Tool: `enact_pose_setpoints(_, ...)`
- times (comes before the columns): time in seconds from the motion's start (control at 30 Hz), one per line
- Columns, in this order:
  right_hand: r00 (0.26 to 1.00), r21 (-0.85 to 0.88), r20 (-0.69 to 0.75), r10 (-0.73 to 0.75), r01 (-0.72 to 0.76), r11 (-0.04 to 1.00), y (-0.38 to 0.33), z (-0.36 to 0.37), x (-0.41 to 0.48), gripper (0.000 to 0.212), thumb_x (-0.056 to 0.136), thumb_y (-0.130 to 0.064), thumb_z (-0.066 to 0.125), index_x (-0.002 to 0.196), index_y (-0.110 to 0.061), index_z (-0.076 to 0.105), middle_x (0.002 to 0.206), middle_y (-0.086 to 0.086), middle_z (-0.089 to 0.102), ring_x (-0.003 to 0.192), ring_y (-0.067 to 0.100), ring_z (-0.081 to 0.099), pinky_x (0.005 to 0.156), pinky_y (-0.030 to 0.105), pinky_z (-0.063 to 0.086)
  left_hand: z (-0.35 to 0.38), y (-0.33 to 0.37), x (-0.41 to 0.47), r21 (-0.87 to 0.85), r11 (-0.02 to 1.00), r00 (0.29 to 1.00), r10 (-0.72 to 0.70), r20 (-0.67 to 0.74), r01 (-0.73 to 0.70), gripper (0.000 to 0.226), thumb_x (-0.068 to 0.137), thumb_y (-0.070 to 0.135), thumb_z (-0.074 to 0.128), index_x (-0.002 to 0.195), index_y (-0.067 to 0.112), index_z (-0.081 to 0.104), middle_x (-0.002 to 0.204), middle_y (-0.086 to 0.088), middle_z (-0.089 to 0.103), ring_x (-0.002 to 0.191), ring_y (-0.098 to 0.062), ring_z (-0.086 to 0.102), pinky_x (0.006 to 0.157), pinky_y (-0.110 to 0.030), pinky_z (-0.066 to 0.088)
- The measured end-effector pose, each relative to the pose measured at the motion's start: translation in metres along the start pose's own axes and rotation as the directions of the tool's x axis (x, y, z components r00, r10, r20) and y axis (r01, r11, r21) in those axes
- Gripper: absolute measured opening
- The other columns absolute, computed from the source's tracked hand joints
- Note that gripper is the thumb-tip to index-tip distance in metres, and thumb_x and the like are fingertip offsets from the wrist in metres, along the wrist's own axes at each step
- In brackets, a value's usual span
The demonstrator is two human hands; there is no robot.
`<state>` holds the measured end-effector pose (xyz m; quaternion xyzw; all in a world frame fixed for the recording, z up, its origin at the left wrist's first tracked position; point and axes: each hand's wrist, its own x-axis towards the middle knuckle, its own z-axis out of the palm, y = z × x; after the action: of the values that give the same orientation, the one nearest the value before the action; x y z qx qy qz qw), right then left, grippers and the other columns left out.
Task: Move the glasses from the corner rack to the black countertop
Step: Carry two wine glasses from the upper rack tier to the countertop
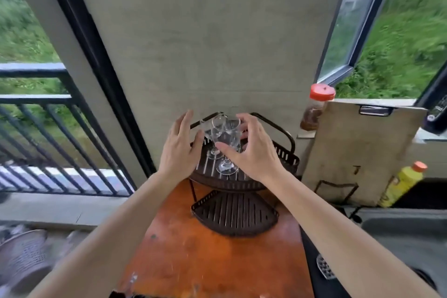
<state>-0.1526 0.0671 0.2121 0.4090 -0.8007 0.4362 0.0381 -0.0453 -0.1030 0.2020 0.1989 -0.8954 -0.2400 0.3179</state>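
Two clear stemmed glasses stand close together on the top shelf of a dark slatted corner rack (285,155). The nearer glass (228,139) has its foot by the shelf's front edge; the farther glass (214,128) is just behind and to the left. My left hand (180,150) is to the left of the glasses, fingers spread, thumb almost at the farther glass. My right hand (254,147) curves around the nearer glass from the right, thumb across its front; whether it touches is unclear. The black countertop (312,268) lies at lower right.
The rack stands on an orange wooden table (193,261) against a grey wall, with a lower shelf (234,213) below. A red-lidded jar (316,106), a leaning board (358,152) and a yellow bottle (401,184) are to the right, beside a sink (406,230). A balcony railing (48,143) is at left.
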Motion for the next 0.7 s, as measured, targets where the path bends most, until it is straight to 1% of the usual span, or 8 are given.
enact_pose_setpoints(0.13, 0.997, 0.133, -0.017, 0.079, -0.076, 0.988, 0.007, -0.012, 0.0, 0.077, 0.073, -0.056, 0.082, 0.128, -0.03, 0.035, 0.108, -0.015, 0.056, 0.09, 0.002, 0.066, 0.077, 0.027, 0.06, 0.021, 0.006, 0.013, -0.055, 0.998, 0.998, -0.027, 0.065, 0.03, 0.073, 0.098, 0.053, 0.045, 0.156, 0.024, 0.01, 0.157, -0.006, 0.03, 0.14, -0.026, 0.039, 0.109, -0.049, 0.04)
enact_pose_setpoints(0.2, 0.996, 0.158, -0.029, 0.083, -0.078, 0.984, 0.015, -0.017, -0.004, 0.08, 0.073, -0.048, 0.085, 0.132, -0.026, 0.035, 0.107, -0.016, 0.053, 0.087, -0.001, 0.067, 0.074, 0.021, 0.058, 0.028, 0.011, 0.017, -0.071, 0.996, 0.994, -0.049, 0.096, 0.056, 0.082, 0.095, 0.058, 0.047, 0.156, 0.026, 0.002, 0.161, -0.003, 0.025, 0.143, -0.024, 0.035, 0.112, -0.042, 0.034)
enact_pose_setpoints(0.27, 0.996, 0.19, -0.051, 0.08, -0.069, 0.979, 0.023, -0.021, -0.007, 0.088, 0.073, -0.045, 0.085, 0.143, -0.023, 0.036, 0.11, -0.013, 0.052, 0.084, 0.001, 0.069, 0.074, 0.019, 0.059, 0.033, 0.014, 0.019, -0.079, 0.993, 0.992, -0.085, 0.089, 0.092, 0.087, 0.094, 0.055, 0.052, 0.157, 0.024, 0.001, 0.159, -0.002, 0.031, 0.143, -0.022, 0.034, 0.11, -0.037, 0.031)
enact_pose_setpoints(0.33, 0.996, 0.207, -0.057, 0.075, -0.062, 0.976, 0.029, -0.023, -0.009, 0.086, 0.074, -0.042, 0.084, 0.146, -0.021, 0.042, 0.114, -0.006, 0.051, 0.081, 0.004, 0.07, 0.074, 0.021, 0.06, 0.034, 0.019, 0.019, -0.117, 0.986, 0.992, -0.119, 0.036, 0.122, 0.087, 0.093, 0.05, 0.058, 0.157, 0.023, 0.005, 0.15, 0.0, 0.043, 0.135, -0.018, 0.042, 0.107, -0.036, 0.037)
enact_pose_setpoints(0.4, 0.997, 0.197, -0.073, 0.04, -0.025, 0.98, 0.032, -0.026, -0.011, 0.075, 0.074, -0.041, 0.083, 0.139, -0.02, 0.051, 0.115, -0.003, 0.051, 0.079, 0.006, 0.07, 0.073, 0.023, 0.061, 0.033, 0.023, 0.013, -0.15, 0.981, 0.991, -0.128, -0.028, 0.123, 0.088, 0.091, 0.046, 0.063, 0.157, 0.022, 0.009, 0.143, 0.003, 0.048, 0.128, -0.012, 0.048, 0.104, -0.04, 0.043)
enact_pose_setpoints(0.53, 0.991, 0.133, -0.118, -0.069, 0.084, 0.987, 0.033, -0.029, -0.013, 0.068, 0.073, -0.046, 0.08, 0.129, -0.021, 0.051, 0.117, -0.002, 0.051, 0.076, 0.005, 0.068, 0.07, 0.012, 0.051, 0.019, 0.036, -0.009, -0.209, 0.974, 0.978, -0.124, -0.169, 0.087, 0.083, 0.09, 0.041, 0.066, 0.154, 0.018, 0.019, 0.14, 0.003, 0.049, 0.12, 0.008, 0.046, 0.103, -0.032, 0.042)
enact_pose_setpoints(0.63, 0.974, 0.15, -0.209, -0.086, 0.119, 0.981, 0.03, -0.035, -0.018, 0.065, 0.074, -0.044, 0.079, 0.126, -0.018, 0.049, 0.118, -0.006, 0.056, 0.077, 0.01, 0.067, 0.065, 0.024, 0.052, 0.004, 0.047, -0.021, -0.246, 0.967, 0.943, -0.022, -0.331, -0.064, 0.077, 0.089, 0.033, 0.07, 0.15, 0.009, 0.028, 0.137, -0.005, 0.051, 0.123, -0.006, 0.053, 0.098, -0.042, 0.051)
enact_pose_setpoints(0.7, 0.953, 0.15, -0.292, -0.081, 0.129, 0.98, 0.029, -0.044, -0.024, 0.064, 0.076, -0.041, 0.078, 0.125, -0.014, 0.047, 0.112, -0.007, 0.063, 0.075, 0.014, 0.066, 0.07, 0.027, 0.052, -0.002, 0.056, -0.024, -0.268, 0.952, 0.919, 0.033, -0.393, -0.148, 0.074, 0.088, 0.029, 0.072, 0.147, 0.005, 0.034, 0.132, -0.005, 0.053, 0.12, -0.014, 0.056, 0.091, -0.045, 0.053)
